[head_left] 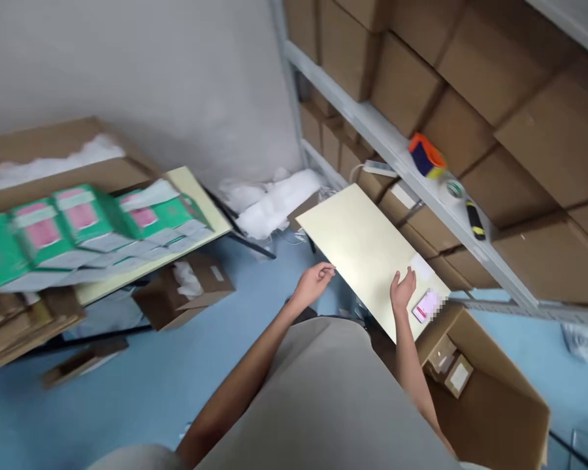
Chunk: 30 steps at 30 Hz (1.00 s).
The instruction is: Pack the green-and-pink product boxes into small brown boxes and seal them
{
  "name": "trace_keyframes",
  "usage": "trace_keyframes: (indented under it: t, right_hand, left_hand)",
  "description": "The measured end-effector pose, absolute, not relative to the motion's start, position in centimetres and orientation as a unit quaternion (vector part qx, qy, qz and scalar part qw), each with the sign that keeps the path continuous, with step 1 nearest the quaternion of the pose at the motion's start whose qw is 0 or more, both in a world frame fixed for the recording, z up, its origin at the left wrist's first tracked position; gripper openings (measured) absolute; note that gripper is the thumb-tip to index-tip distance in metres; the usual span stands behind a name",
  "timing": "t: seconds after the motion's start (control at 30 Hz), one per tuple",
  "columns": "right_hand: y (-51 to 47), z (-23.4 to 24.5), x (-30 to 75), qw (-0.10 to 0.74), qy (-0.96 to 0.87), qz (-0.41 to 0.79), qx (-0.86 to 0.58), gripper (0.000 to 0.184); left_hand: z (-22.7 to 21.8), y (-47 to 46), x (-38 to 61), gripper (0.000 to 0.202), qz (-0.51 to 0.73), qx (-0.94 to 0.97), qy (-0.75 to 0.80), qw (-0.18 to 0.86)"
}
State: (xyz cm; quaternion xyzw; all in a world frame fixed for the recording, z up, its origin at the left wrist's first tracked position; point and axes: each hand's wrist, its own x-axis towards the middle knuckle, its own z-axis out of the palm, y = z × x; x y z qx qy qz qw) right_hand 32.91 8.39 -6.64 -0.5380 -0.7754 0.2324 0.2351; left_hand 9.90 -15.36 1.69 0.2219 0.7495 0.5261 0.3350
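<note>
A small table with a pale yellow top (362, 248) stands in front of me. My left hand (313, 282) hovers at its near left edge, fingers loosely curled and apart, holding nothing. My right hand (402, 290) rests open on the tabletop near its right corner, fingers pointing up. Just right of that hand lies a phone (425, 307) with a pink lit screen. A small white slip (420, 266) lies on the top above the hand.
Metal shelving (396, 156) on the right holds many cardboard boxes, a tape dispenser (426, 155), a tape roll (455, 189) and a cutter (475, 220). An open carton (490, 398) stands below the table. Green and pink boxes (78, 225) lie on another table at left. Blue floor between.
</note>
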Motion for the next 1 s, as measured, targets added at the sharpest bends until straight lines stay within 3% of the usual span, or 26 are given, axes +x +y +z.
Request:
trace_keyframes:
  t: [0.27,0.63,0.83,1.0]
  right_hand:
    - [-7.9,-2.2,9.9,0.22,-0.873,0.316,-0.298,0.084]
    - [-23.1,-1.2,-11.7,0.115,-0.935,0.334,0.02,0.064]
    - [-30.1,-1.4,-21.6,0.086,-0.928,0.346,0.104,0.054]
    - [-33.2,-2.9,-29.6,0.033,-0.948,0.304,0.089,0.052]
  left_hand:
    - [4.1,-29.3,-3.3,0.021,0.577,0.148,0.773,0.22]
    - [-2.0,-50.0,-7.0,0.018,0.716,-0.218,0.663,0.012]
    - [-2.8,-54.6,-12.1,0.04,0.731,-0.266,0.628,0.001]
    - [-2.7,-55.8,-18.9,0.047,0.769,-0.315,0.543,0.122]
